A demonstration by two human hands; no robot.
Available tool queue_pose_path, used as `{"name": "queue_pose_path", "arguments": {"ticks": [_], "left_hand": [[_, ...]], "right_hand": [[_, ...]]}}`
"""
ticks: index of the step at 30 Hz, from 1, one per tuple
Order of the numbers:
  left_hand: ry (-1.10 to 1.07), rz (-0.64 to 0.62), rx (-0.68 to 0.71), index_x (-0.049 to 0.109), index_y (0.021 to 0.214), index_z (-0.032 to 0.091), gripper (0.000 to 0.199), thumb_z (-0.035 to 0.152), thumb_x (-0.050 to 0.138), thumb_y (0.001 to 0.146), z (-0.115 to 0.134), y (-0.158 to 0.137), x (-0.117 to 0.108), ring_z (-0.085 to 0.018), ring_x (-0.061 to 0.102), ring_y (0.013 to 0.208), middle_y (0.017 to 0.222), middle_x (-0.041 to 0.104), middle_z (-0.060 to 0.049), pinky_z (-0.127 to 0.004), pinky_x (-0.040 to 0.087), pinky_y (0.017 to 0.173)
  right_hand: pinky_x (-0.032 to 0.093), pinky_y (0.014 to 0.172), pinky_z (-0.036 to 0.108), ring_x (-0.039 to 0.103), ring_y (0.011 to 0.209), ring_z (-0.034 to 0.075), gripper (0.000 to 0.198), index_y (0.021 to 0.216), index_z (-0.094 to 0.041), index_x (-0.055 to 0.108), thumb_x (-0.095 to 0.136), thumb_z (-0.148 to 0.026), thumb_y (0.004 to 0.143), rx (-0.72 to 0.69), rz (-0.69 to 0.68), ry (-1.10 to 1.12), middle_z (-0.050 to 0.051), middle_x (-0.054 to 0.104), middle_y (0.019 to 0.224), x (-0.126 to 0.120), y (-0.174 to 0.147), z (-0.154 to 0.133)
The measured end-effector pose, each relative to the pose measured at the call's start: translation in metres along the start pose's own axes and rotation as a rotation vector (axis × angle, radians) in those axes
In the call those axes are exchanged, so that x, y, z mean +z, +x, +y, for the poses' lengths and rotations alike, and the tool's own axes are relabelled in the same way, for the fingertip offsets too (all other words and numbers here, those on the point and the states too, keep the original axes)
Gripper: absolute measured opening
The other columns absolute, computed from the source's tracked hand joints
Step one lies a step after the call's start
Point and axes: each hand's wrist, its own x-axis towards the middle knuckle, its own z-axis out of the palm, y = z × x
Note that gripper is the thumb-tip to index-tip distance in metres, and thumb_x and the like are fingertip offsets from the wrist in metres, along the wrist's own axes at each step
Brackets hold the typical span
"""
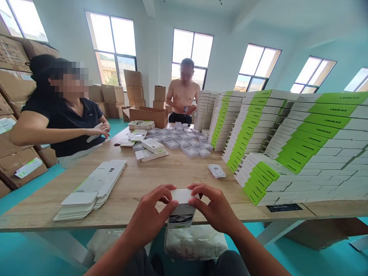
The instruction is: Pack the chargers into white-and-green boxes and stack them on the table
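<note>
At the front edge of the table, a small white cardboard box with a dark printed picture is held upright between my two hands. My left hand pinches its left top edge with thumb and fingers. On the opposite side my right hand grips the right top edge the same way. The box's white top end faces up; whether its flap is fully tucked in I cannot tell. Just beyond lies a small pile of white printed cards. Flattened white cartons are stacked to my left.
Tall stacks of white and green boxes line the table's right side. Several clear plastic trays cover the far middle, near a rubber band. One person works at the left, another stands at the far end by an open brown carton.
</note>
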Motion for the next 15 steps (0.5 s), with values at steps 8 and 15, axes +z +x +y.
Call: {"name": "queue_pose_path", "arguments": {"ticks": [8, 15], "left_hand": [[-0.151, 0.073, -0.188, 0.072, 0.117, 0.029, 0.032, 0.046, 0.066, 0.091, 0.007, 0.001, 0.009, -0.019, 0.076, 0.086, 0.121, 0.075, -0.002, -0.03, 0.063, 0.074], [-0.157, 0.128, -0.021, 0.082, 0.096, 0.026, 0.018, 0.037, 0.069, 0.09, 0.005, 0.006, 0.008, -0.023, 0.077, 0.1, 0.114, 0.079, -0.004, -0.027, 0.067, 0.074]], "right_hand": [[0.055, 0.075, 0.029, 0.07, 0.085, 0.019, 0.01, 0.093, -0.024, 0.071, 0.07, -0.033, 0.091, 0.151, 0.121, 0.078, 0.004, 0.079, 0.103, 0.013, 0.003, 0.001], [0.06, 0.08, 0.03, 0.075, 0.09, 0.018, 0.006, 0.09, -0.023, 0.072, 0.069, -0.027, 0.094, -0.096, 0.139, -0.023, 0.006, 0.079, 0.106, 0.009, 0.0, 0.006]]}}
